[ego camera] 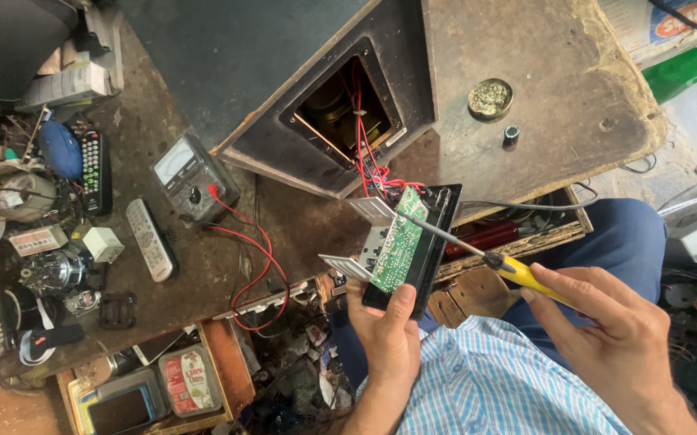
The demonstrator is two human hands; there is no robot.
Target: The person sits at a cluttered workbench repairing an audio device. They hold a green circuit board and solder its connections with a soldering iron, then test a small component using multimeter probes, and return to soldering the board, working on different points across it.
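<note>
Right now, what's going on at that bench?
A person holds a black panel carrying a green circuit board in the left hand. The right hand grips a yellow-handled soldering iron, its tip resting on the board's upper end. Red wires run from the board into the open speaker cabinet behind it. An analogue multimeter and two remote controls lie on the worn table to the left.

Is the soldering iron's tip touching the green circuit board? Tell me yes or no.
Yes: the soldering iron, held in the right hand, has its tip on the green circuit board.
</note>
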